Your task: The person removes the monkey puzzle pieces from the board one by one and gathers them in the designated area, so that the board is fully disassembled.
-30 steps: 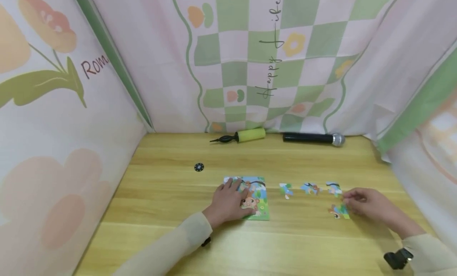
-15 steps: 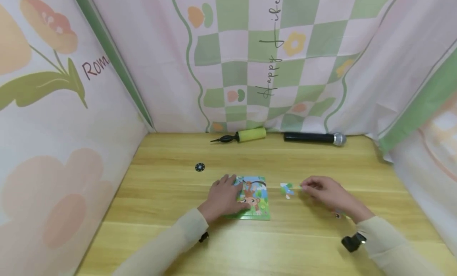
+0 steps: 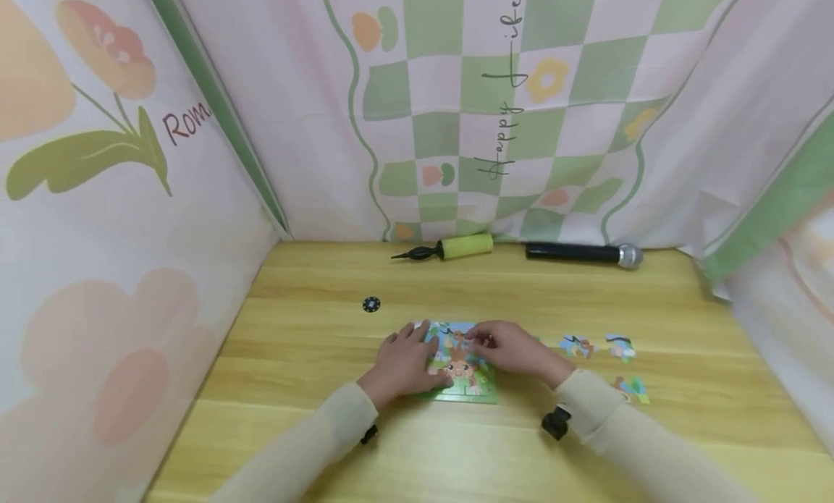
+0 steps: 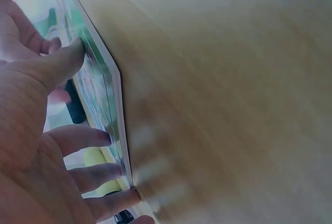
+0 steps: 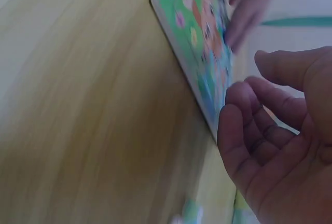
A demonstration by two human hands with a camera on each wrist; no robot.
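Puzzle board (image 3: 478, 387) flat, long axis front-to-back, both hands on it

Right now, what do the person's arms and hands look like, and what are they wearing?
Both arms wear long pale cream sleeves. The left hand and right hand are bare, with no gloves. A small black device sits at the right wrist, and another shows under the left.

Glossy wooden table (image 3: 313, 387), cardboard puzzle (image 3: 485, 391)
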